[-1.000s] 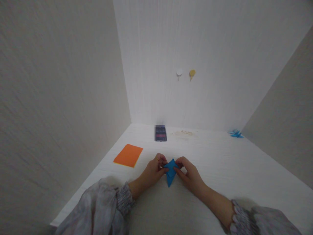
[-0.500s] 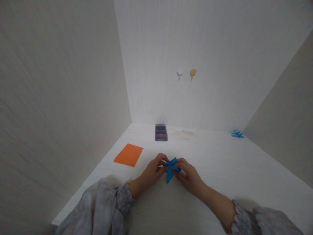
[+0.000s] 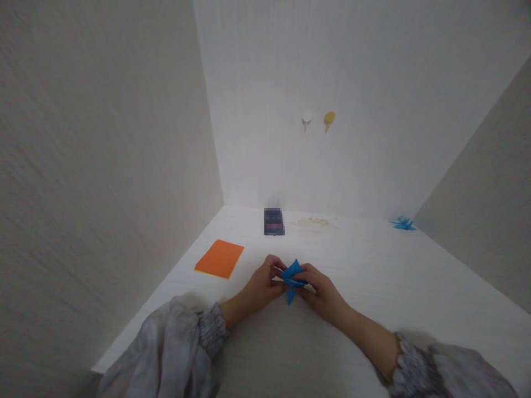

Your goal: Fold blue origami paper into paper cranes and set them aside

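Between both hands, just above the table, is a piece of blue folded origami paper [image 3: 293, 271], with one flap standing up and a pointed end hanging toward me. My left hand [image 3: 265, 283] pinches its left side and wears a ring on one finger. From the right, my right hand [image 3: 321, 288] grips the other side, the thumb below and fingers over the top. Parts of the paper are hidden behind the fingers.
An orange stack of paper [image 3: 219, 258] lies left of my hands. A dark blurred box-like thing [image 3: 274, 221] stands by the back wall. Blue folded paper figures [image 3: 403, 223] sit in the far right corner. A white hook [image 3: 307, 117] and a yellow hook [image 3: 329, 118] are on the wall.
The blue paper has turned between my fingers: its upper flap now stands higher and wider, and the lower point shows shorter. Both hands keep their hold. The view has shifted slightly.
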A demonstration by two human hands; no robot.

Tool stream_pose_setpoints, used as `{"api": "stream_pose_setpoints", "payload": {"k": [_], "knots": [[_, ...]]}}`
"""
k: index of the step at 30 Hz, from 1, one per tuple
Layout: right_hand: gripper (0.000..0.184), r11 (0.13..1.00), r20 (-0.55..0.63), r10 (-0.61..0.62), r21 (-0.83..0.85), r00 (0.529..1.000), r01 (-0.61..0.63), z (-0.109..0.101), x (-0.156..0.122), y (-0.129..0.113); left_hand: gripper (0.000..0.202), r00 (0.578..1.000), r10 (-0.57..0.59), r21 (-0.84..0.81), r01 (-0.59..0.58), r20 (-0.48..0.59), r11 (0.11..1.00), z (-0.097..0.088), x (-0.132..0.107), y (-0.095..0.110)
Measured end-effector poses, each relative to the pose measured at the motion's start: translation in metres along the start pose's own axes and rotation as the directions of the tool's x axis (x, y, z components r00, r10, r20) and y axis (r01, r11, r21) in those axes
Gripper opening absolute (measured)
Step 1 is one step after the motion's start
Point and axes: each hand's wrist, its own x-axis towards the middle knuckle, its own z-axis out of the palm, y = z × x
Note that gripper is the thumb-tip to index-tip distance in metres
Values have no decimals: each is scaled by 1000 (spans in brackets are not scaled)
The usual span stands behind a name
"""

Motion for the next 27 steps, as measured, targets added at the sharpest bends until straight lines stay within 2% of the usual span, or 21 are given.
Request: {"api": "stream_pose_setpoints", "payload": {"k": [8,12,18,27], "knots": [[26,997,30,-73,-18,997,73,-2,-2,2,34,997,-3,-48,-1,-81,999,1,3,3],[25,993,3,-100,-60,995,100,-2,-1,0,32,996,32,21,-30,-87,999,1,1,3],[23,993,-26,-58,-108,998,54,0,-1,-3,32,996,53,108,-45,-77,993,3,-2,4],[44,980,69,-138,-134,988,146,-1,-4,5,33,993,34,34,-30,-112,999,2,2,3]]}}
